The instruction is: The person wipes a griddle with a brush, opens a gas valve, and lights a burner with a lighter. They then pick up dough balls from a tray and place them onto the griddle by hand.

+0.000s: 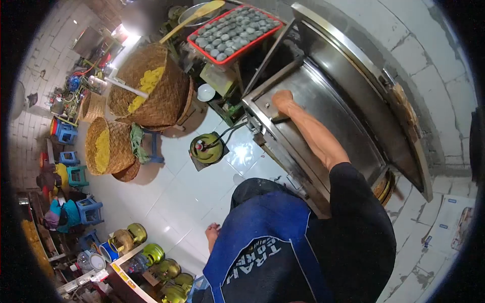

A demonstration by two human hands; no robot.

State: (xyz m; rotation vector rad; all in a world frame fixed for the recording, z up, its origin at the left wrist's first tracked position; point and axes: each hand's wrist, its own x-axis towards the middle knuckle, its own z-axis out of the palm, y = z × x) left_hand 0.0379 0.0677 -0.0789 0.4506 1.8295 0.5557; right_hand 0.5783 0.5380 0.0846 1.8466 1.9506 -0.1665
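Note:
My right hand (284, 100) is closed in a fist over the left part of a wide steel griddle (328, 108). A flat edge shows just under the fist, but what I grip is hidden. The griddle's raised steel back panel (348, 60) curves along its far side. My left hand (212, 234) hangs low beside my blue apron (268, 217), above the tiled floor. Its fingers are loosely bent and apart, with nothing seen in them.
A red tray (237, 31) of grey round pieces stands beyond the griddle. A green gas cylinder (207, 148) sits on the floor. Woven baskets (166, 96) hold yellow food, with a wooden paddle (194, 17) behind. More gas cylinders (154, 252) and blue stools (90, 211) stand at left.

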